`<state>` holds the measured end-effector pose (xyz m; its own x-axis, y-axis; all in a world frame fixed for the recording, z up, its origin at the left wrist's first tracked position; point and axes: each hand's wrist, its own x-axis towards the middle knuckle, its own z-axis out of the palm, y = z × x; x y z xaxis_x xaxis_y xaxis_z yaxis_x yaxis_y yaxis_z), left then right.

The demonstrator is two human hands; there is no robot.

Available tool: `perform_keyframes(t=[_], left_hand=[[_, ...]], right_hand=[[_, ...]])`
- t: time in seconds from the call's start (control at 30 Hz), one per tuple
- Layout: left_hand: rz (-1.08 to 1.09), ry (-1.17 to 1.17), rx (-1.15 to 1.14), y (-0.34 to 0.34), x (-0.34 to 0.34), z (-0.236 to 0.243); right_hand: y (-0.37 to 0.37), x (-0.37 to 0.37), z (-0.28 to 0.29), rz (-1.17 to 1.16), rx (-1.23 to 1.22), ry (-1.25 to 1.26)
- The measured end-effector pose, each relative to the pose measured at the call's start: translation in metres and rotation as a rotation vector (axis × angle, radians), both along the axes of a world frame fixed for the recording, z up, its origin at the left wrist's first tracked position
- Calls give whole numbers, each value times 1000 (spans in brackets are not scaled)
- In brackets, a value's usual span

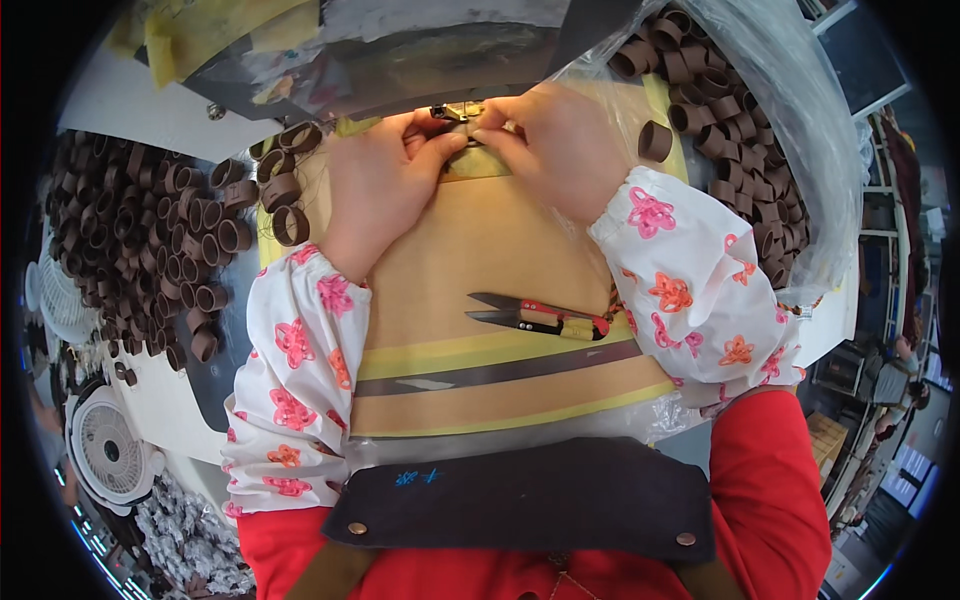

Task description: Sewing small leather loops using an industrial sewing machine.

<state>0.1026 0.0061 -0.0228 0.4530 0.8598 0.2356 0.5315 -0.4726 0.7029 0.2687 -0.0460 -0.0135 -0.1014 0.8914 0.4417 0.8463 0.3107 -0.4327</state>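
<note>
- Left hand (385,170): thumb and index drawn together, looks like a pinch on one side of the small dark piece (473,142). Right hand (560,145): same from the other side. Exact grip hidden by the fingertips.
- Piece sits between both hands, right at the lit metal foot (462,112). Can't make out the needle, if any. Main risk: if the machine ran now, fingertips could get nipped.
- Uneven pull between the hands could skew the piece; little of it shows, so misalignment would be easy to miss.
- Loose threads (318,185) by the brown rings near the left wrist: could snag on the sleeve and drag rings along.
- Snips (540,317) lie on the tan board, blades pointing left, between the forearms. A forearm sweeping inward could knock or catch the tips.
- Lone brown ring (655,141) just beside the right hand: an outward elbow or wrist move could roll it away.
</note>
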Motion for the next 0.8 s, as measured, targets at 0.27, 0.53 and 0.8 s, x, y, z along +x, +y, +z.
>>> perform_keyframes(t=[0.27, 0.53, 0.8], left_hand=[[-6, 29, -4, -3, 1, 5], [-62, 159, -9, 4, 0, 8], [-375, 167, 5, -20, -16, 21]], right_hand=[[-2, -1, -3, -2, 5, 92], [2, 12, -2, 119, -96, 240], [-34, -4, 8, 47, -83, 179]])
